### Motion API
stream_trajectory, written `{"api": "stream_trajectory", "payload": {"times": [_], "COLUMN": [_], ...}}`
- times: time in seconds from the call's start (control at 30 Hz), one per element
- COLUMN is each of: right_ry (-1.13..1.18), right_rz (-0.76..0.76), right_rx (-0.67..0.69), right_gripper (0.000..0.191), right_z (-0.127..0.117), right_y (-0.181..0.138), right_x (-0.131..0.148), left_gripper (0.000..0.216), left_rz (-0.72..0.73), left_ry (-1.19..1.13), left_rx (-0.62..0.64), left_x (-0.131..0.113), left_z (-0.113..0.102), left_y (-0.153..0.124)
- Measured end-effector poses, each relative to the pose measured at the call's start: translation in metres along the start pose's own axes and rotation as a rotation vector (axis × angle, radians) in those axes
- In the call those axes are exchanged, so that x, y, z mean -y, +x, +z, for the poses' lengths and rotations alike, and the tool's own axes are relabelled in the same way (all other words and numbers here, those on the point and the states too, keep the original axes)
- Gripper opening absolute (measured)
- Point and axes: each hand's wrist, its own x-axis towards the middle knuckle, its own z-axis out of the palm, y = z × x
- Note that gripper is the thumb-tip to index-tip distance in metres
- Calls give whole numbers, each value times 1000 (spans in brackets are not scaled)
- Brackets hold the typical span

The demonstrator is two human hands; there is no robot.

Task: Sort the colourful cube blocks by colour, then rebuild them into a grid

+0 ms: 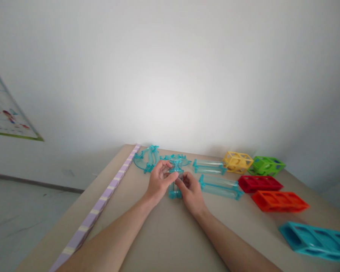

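Where the hands meet: clear teal piece (175, 193) upright, mid-table.
Left hand (160, 179): fingers curled, pinching its top.
Right hand (191, 190): fingers closed on its side.
Table (158, 234): tan, purple-striped strip (101, 200) along left edge (coloured blocks (259, 183) at right).
Room: white wall (170, 75), poster (5, 113) left, grey floor (16, 215).

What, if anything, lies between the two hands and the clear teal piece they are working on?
Nothing visible. The left hand and right hand both grip the clear teal piece directly. A straight teal tube to its right and a curved teal piece behind on the left lie apart from both hands.
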Motion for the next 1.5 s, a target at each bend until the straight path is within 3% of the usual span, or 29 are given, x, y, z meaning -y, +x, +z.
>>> {"api": "stream_trajectory", "payload": {"times": [0.17,0.33,0.5,0.73,0.9,1.23,1.37,1.5], "right_ry": [13,38,74,-143,-223,-269,-258,-234], "right_rz": [-14,10,55,-11,-77,-81,-67,-19], "right_rx": [49,179,214,63,7,32,15,-3], "right_gripper": [22,15,16,25,22,20,21,23], "right_z": [-2,-4,-4,-2,-2,-1,-1,-2], "right_y": [-1,-3,-4,-4,-4,-6,-6,-4], "right_x": [-1,5,10,3,4,8,10,6], "left_gripper": [49,37,38,25,21,17,20,25], "left_rz": [-50,-46,-46,-132,-240,-215,-209,-103], "left_ry": [32,145,147,-62,-273,-201,-186,-98], "left_rx": [16,23,-10,19,-45,-169,-162,-83], "left_x": [-5,-1,3,3,4,8,3,0], "left_z": [2,-1,-1,1,-1,-3,-2,-3], "left_y": [2,5,5,5,8,9,8,6]}}
